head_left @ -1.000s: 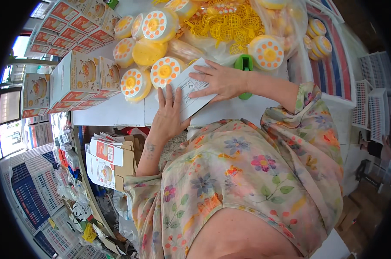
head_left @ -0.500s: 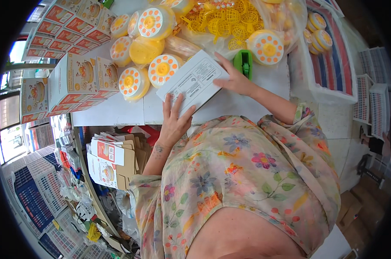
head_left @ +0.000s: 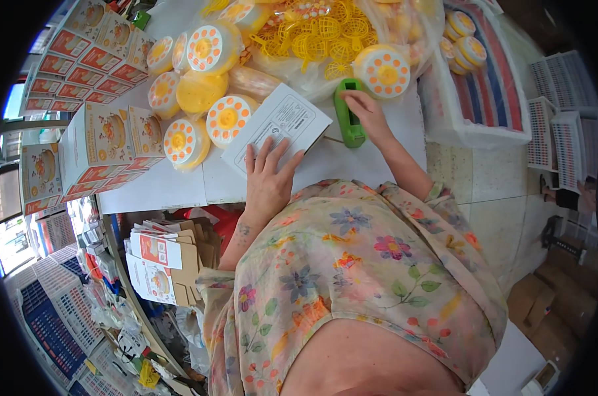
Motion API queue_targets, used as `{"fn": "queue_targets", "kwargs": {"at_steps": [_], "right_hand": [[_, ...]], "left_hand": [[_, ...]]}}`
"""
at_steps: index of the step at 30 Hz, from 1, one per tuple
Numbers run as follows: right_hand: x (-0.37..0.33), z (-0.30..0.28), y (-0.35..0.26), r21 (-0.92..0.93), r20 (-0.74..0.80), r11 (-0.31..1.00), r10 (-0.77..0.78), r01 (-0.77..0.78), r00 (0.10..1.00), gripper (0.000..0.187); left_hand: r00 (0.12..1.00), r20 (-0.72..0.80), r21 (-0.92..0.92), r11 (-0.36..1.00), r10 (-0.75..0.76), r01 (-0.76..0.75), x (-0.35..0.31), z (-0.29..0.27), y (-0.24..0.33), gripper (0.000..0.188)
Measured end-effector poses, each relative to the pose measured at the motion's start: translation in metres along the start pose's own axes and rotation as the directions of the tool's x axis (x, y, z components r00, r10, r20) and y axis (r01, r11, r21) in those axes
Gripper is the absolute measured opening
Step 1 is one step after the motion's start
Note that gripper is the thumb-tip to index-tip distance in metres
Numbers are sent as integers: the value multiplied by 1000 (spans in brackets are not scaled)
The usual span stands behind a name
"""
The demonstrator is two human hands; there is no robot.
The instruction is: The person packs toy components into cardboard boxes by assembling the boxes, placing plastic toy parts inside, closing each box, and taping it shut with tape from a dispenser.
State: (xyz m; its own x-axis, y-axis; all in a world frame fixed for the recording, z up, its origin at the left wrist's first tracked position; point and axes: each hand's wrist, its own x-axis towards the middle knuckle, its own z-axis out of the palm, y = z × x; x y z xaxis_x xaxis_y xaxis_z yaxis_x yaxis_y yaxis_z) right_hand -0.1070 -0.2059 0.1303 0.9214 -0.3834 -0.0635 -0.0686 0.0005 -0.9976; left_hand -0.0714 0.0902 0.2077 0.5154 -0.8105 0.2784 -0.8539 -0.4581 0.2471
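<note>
A closed white carton (head_left: 279,129) with small dark print lies slanted on the white table in front of me. My left hand (head_left: 270,178) rests on its near side, fingers spread over the top face. At the carton's right stands a green tape dispenser (head_left: 353,135). Over the dispenser's upper end, my right hand (head_left: 368,115) has its fingers bent against it; whether they pinch any tape is hidden. Just beyond the carton's left edge sits a wrapped yellow-and-white round toy (head_left: 226,121) with orange dots.
Printed toy boxes (head_left: 101,142) stand stacked at the left. Yellow lattice balls (head_left: 312,46) pile up at the back, beside another dotted round toy (head_left: 383,71). A striped, plastic-lined bin (head_left: 484,99) stands on the right. Flattened cartons (head_left: 157,264) sit below the table's left edge.
My right hand has left the carton's far right corner and moved onto the green tape dispenser. My left hand stays on the carton. The whole view has shifted slightly.
</note>
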Motion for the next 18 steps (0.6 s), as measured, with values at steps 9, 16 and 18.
{"fn": "queue_targets", "kwargs": {"at_steps": [9,16,18], "right_hand": [[-52,-30,130,-166,-356,932,248,-322,901,33],[-48,-19,139,-92,-477,926,283,-367,832,33],[-51,-13,136,-139,-538,947,172,-288,825,32]], "left_hand": [[995,-94,-36,999,-44,40,4,8,2,43],[990,-134,-21,999,-50,48,5,9,8,37],[989,-141,-5,999,-47,47,5,11,8,42]]}}
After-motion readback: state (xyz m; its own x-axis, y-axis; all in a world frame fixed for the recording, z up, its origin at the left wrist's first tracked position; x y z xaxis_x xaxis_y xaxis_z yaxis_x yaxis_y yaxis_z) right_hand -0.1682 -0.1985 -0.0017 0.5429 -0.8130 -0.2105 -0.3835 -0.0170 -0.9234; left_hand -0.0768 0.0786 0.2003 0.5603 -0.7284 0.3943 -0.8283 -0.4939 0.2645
